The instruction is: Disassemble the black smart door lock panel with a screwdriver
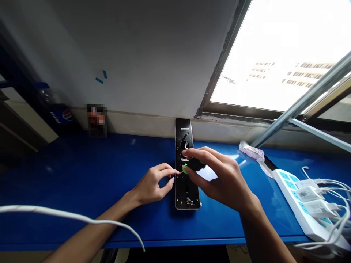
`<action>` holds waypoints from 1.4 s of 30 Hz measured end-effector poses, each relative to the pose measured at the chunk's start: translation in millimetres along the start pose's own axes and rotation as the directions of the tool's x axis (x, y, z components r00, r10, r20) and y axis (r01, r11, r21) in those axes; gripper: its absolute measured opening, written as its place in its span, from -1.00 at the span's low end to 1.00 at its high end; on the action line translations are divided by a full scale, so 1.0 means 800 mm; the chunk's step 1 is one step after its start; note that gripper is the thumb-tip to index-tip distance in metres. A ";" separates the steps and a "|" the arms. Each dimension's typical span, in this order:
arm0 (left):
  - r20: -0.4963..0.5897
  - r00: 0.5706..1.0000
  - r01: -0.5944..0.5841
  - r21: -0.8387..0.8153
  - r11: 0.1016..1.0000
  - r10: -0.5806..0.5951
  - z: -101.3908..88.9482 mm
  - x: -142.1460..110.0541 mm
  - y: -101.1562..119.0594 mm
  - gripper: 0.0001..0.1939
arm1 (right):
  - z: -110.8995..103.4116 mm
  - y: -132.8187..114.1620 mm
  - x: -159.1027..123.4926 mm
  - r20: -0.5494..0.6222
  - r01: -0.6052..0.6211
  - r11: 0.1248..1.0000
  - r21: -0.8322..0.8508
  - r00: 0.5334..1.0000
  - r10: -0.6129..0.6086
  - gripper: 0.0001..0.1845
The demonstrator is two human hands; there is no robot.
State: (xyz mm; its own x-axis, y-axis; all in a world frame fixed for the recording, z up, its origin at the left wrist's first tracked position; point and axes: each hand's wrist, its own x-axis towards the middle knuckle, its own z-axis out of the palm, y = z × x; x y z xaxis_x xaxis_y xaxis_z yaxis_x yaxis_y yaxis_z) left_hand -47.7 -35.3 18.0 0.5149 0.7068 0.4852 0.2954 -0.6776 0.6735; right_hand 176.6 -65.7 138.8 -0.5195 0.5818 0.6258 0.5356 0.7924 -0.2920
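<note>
A long black panel (184, 140) with a metal rim lies lengthwise on the blue table (90, 171), its inner side with screws and slots facing up. My right hand (219, 179) is closed around a small screwdriver (194, 165) with a green and black handle, its tip pointing left over the panel's middle. My left hand (153, 184) rests on the table at the panel's left edge, fingers curled, with the fingertips pinched together right at the screwdriver's tip. What the fingertips hold is too small to see.
A white power strip (298, 204) with several chargers and white cables lies at the right. A small plastic packet (251, 150) lies near the window frame. A white cable (82, 218) crosses the front left. A dark bottle (59, 109) stands at the back left.
</note>
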 end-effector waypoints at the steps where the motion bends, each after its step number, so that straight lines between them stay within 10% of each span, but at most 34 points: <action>1: 0.006 1.000 0.004 -0.002 1.000 -0.004 0.000 0.000 -0.001 -0.79 | 0.001 0.001 0.002 0.007 0.000 1.000 0.004 1.000 0.000 -0.61; 23: 0.023 1.000 0.021 0.013 1.000 -0.021 0.005 0.001 -0.005 -0.81 | 0.003 0.001 0.003 -0.039 0.043 0.999 -0.029 0.998 -0.044 -0.76; 32: 0.008 0.999 0.046 0.054 0.997 -0.047 0.008 0.003 -0.013 -0.76 | 0.010 0.001 0.008 -0.156 0.060 0.906 -0.419 0.978 -0.137 -0.71; 39: 0.028 0.998 0.064 0.012 0.998 -0.064 0.009 0.005 -0.012 -0.78 | 0.013 0.004 0.002 -0.235 0.030 0.931 -0.364 0.964 -0.124 -0.75; 42: 0.031 0.996 0.081 0.002 0.997 -0.081 0.008 0.005 -0.011 -0.76 | 0.003 0.002 0.003 -0.092 0.033 0.973 -0.230 0.994 -0.056 -0.92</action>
State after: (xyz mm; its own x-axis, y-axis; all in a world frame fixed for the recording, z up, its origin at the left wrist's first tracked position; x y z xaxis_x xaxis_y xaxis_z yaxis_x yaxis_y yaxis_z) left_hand -43.2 -27.5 10.4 0.5142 0.7528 0.4110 0.3380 -0.6183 0.7096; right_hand 174.7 -62.5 138.2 -0.4849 0.5175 0.7050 0.6572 0.7475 -0.0966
